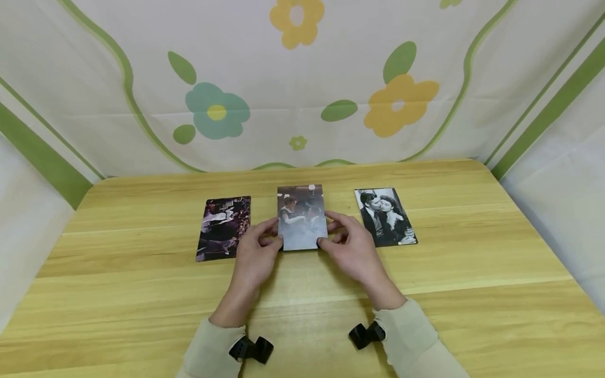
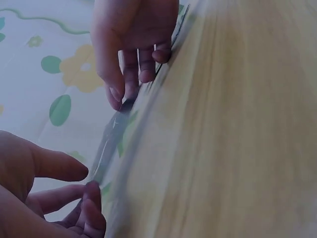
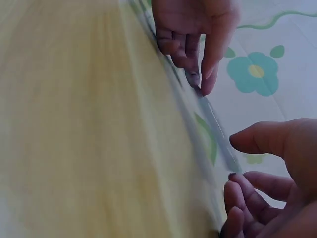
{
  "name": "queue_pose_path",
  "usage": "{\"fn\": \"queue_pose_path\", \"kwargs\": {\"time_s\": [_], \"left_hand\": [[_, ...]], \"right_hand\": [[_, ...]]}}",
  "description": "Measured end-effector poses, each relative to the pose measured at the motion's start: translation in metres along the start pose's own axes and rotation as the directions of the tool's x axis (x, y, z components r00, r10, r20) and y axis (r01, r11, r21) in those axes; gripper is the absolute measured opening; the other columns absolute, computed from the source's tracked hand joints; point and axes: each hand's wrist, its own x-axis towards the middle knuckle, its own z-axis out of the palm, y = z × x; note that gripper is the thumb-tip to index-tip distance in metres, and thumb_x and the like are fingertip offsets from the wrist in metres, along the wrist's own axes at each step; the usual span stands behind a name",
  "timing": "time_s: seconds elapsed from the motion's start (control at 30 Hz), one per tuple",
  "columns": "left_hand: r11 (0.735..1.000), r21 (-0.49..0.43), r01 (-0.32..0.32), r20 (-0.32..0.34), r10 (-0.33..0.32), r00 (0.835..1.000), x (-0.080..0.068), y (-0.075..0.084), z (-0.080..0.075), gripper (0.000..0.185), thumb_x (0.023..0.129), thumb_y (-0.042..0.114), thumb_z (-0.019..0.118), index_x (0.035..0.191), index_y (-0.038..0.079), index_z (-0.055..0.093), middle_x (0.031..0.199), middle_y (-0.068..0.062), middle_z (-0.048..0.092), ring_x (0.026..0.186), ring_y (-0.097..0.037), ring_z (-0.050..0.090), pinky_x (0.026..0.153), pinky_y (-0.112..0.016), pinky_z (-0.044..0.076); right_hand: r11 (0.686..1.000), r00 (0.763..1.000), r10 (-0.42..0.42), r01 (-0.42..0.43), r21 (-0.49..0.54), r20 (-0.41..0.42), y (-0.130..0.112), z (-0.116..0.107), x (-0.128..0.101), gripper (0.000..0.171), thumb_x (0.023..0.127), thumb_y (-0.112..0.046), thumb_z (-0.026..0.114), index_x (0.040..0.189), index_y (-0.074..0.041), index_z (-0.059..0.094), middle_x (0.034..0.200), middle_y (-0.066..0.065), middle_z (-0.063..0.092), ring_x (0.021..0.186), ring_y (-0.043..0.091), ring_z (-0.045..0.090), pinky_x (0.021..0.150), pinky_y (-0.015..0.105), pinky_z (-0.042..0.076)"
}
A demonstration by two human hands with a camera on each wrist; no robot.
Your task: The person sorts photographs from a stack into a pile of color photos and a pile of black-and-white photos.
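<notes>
A colour photo print [image 1: 302, 218] of people in a hazy scene stands upright between my hands. My left hand [image 1: 255, 254] pinches its lower left corner, thumb in front and fingers along the side. The lower right corner is held the same way by my right hand [image 1: 350, 249]. In the left wrist view the print is a thin, edge-on strip [image 2: 108, 144] between my left hand [image 2: 44, 193] and right hand [image 2: 133, 44]. The right wrist view shows that strip [image 3: 215, 126] just as narrow, with my right hand [image 3: 277, 173] nearer the camera.
Left of my hands lies a dark, purplish photo [image 1: 219, 231]; to the right is a black-and-white photo [image 1: 385, 218] of a couple. Both rest on the wooden table [image 1: 302, 315]. A white cloth backdrop [image 1: 302, 79] with flowers rises behind the table's far edge.
</notes>
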Motion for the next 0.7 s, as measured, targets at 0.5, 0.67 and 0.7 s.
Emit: {"fn": "queue_pose_path", "kwargs": {"time_s": [0.5,0.67,0.7], "left_hand": [[0.988,-0.153,0.013,0.038,-0.007,0.999,-0.006,0.031,-0.014,0.046,0.102,-0.002,0.067,0.144,0.016,0.07,0.129,-0.012,0.066,0.107,-0.019,0.067,0.083,-0.03,0.056],[0.987,-0.161,0.018,0.057,-0.009,0.998,-0.005,0.035,-0.015,0.046,0.102,-0.001,0.067,0.145,0.015,0.069,0.13,-0.012,0.065,0.107,-0.018,0.067,0.083,-0.029,0.056],[0.987,-0.159,0.019,0.058,-0.01,0.998,-0.005,0.035,-0.015,0.046,0.102,-0.001,0.067,0.145,0.015,0.069,0.13,-0.011,0.065,0.107,-0.018,0.067,0.083,-0.029,0.055]], "right_hand": [[0.985,1.0,0.001,0.001,0.17,-0.006,-0.023,-0.023,-0.006,0.061,0.096,-0.008,0.076,0.154,-0.016,0.059,0.131,0.012,0.063,0.097,0.02,0.066,0.077,0.025,0.055],[0.985,1.0,0.005,-0.003,0.172,-0.012,-0.027,-0.026,-0.008,0.06,0.097,-0.01,0.076,0.153,-0.017,0.06,0.133,0.012,0.063,0.099,0.02,0.067,0.075,0.025,0.054],[0.985,1.0,0.004,-0.002,0.171,-0.013,-0.028,-0.026,-0.009,0.059,0.097,-0.01,0.076,0.153,-0.017,0.06,0.133,0.013,0.063,0.099,0.02,0.067,0.075,0.025,0.054]]}}
